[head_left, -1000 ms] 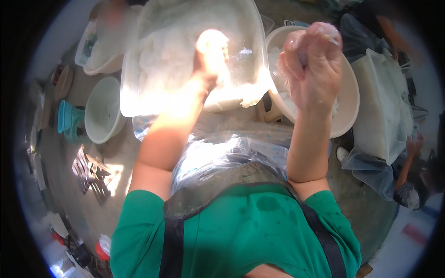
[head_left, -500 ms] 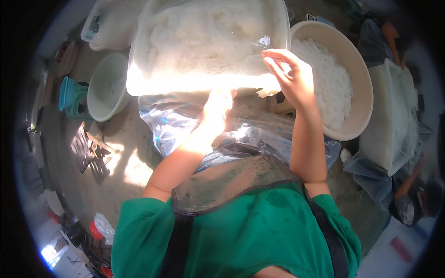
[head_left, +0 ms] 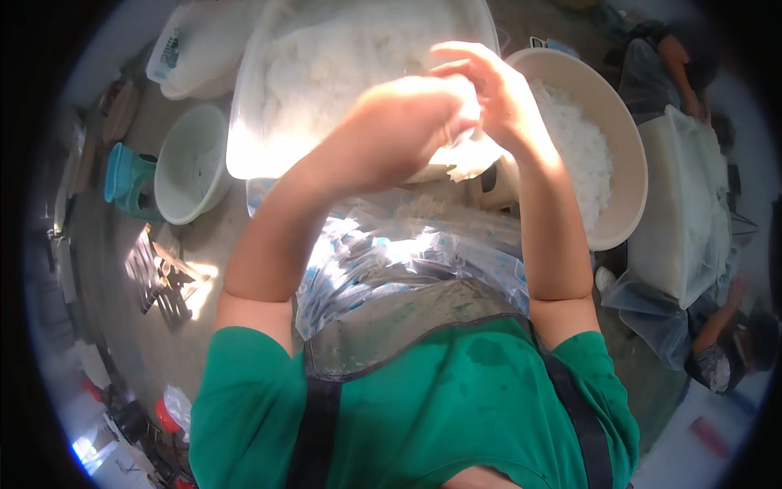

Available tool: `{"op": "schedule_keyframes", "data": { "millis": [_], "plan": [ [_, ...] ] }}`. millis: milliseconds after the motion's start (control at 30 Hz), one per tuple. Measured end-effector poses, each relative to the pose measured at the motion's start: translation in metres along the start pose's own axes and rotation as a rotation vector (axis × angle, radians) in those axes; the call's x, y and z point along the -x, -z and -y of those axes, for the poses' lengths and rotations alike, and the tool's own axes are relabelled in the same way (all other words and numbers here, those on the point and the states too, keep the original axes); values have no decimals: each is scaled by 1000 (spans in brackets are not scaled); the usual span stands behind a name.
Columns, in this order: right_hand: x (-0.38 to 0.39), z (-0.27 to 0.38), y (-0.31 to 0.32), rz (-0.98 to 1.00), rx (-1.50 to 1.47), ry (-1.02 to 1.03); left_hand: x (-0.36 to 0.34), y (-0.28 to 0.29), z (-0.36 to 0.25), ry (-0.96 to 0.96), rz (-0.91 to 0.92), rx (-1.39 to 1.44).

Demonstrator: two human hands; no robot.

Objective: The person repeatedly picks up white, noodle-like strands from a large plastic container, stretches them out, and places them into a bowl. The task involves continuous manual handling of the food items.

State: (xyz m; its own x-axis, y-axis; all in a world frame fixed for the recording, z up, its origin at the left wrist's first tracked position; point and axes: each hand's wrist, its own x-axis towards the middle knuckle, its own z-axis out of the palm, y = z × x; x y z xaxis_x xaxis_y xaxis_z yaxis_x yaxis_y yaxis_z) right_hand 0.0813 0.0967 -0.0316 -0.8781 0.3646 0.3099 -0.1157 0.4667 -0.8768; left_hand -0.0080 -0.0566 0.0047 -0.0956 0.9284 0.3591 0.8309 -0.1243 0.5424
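Note:
My left hand [head_left: 411, 122] and my right hand [head_left: 503, 98] meet over the near right corner of a large translucent tub [head_left: 242, 143]. Whitish, stringy-looking stuff [head_left: 334, 61] fills the tub. The left hand is closed, its fingertips pressed up to the right hand. My right hand's fingers curl round toward them in a pinch. Strong sunlight washes out the spot where they meet, so anything between them cannot be made out. Below the hands, a pale ragged scrap [head_left: 476, 163] shows at the tub's corner.
Right of the tub stands a cream round basin [head_left: 631, 163] with white clumps. Beyond it is a white rectangular tub [head_left: 664, 212], with other people's arms near it. On the left are a pale green basin [head_left: 175, 200], a turquoise stool [head_left: 122, 175] and a slatted object [head_left: 159, 273].
My left hand has risen from the tub's near rim and crossed right to meet my right hand. The right hand has shifted slightly up and left. The view has tilted a little.

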Motion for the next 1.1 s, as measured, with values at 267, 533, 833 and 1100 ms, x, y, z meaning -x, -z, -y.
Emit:
{"op": "schedule_keyframes", "data": {
  "millis": [267, 533, 833, 1100],
  "plan": [
    [15, -5, -6, -239, -296, 97, 3, -38, 56, 278, -403, -38],
    [16, 18, 0, -244, 159, 207, -5, -78, 22, 284, -191, 757],
    [27, 0, 23, -85, -809, -181, 3, -47, 19, 564, 91, 1639],
    [25, 23, 26, 119, 599, 127, -11, -33, 36, 170, -78, 233]
  ]
}}
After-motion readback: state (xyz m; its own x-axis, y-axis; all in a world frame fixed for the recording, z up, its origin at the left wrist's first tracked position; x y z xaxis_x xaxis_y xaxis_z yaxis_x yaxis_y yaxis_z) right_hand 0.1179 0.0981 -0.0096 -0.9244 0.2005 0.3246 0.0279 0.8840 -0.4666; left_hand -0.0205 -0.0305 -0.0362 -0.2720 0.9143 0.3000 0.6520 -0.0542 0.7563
